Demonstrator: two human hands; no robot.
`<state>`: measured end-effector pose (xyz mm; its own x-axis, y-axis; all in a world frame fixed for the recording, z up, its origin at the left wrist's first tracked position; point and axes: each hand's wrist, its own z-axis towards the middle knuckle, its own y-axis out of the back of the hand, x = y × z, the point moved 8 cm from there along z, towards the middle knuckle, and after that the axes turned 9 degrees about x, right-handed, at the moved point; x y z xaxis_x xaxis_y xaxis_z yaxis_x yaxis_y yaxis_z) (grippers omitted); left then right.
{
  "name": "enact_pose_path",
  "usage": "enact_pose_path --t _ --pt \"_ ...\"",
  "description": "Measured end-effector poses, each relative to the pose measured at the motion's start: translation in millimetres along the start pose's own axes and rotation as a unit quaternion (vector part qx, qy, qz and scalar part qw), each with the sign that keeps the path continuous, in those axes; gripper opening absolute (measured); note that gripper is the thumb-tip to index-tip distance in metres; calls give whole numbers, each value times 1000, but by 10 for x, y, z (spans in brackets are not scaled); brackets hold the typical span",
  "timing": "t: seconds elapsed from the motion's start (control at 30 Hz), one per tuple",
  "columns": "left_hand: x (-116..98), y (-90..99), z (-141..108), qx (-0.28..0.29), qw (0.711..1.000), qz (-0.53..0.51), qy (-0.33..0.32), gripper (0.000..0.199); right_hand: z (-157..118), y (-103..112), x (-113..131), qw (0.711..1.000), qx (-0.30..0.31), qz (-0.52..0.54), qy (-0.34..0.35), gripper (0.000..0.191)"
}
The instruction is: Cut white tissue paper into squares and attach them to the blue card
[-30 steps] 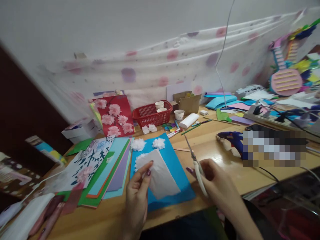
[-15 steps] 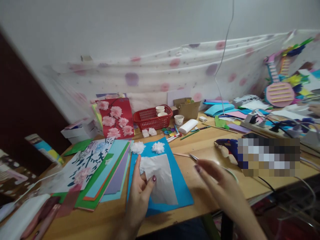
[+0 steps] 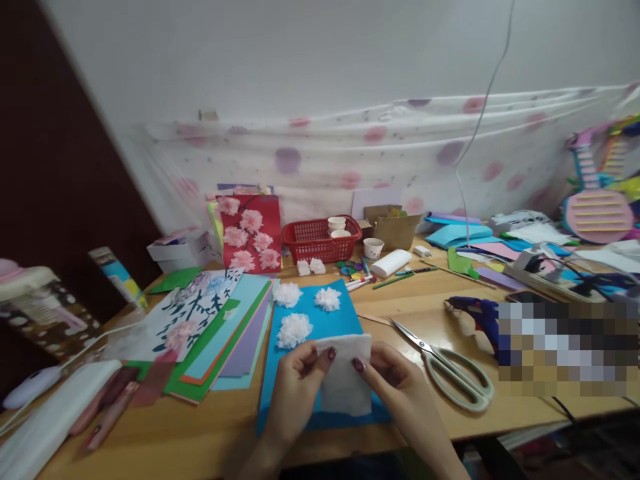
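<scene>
A piece of white tissue paper (image 3: 346, 383) is pinched at its upper sides between my left hand (image 3: 300, 383) and my right hand (image 3: 400, 383), thumbs in front and fingers closed behind. Its upper edge looks folded over. Beneath it lies a blue sheet (image 3: 333, 328), bearing three fluffy white paper flowers: one at the top left (image 3: 287, 294), one at the top right (image 3: 327, 299) and a lower one (image 3: 295, 331) near my left hand. Scissors (image 3: 423, 347) with pale green handles rest on the table to the right of my right hand, their blades nearly together.
Coloured paper sheets (image 3: 235, 357) lie at left, below a red picture with pink flowers (image 3: 251, 257). A red basket (image 3: 320, 250) and paper cup (image 3: 373, 249) stand behind. A blue glue gun (image 3: 475, 310) and power strip (image 3: 530, 270) are at right.
Both hands have come together on the tissue paper, which lay flat on the blue sheet and is now lifted. The right hand has left the scissors. The view has shifted left.
</scene>
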<state>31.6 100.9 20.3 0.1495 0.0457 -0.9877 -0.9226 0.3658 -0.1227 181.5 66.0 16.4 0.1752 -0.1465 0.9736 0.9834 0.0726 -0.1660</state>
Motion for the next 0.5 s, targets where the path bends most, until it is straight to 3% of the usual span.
enact_pose_path --t 0.13,0.27,0.43,0.5 --pt "-72 24 23 -22 999 -31 -24 38 26 -137 -75 998 33 18 -40 35" --pt "-128 25 13 8 999 11 -31 30 21 -199 -170 996 38 23 -77 38" --pt "-316 1 -115 63 984 105 -129 9 -32 -165 -200 994 28 78 -76 36" --pt "-324 2 -175 76 976 141 -146 13 -58 -140 -209 992 21 95 -78 33"
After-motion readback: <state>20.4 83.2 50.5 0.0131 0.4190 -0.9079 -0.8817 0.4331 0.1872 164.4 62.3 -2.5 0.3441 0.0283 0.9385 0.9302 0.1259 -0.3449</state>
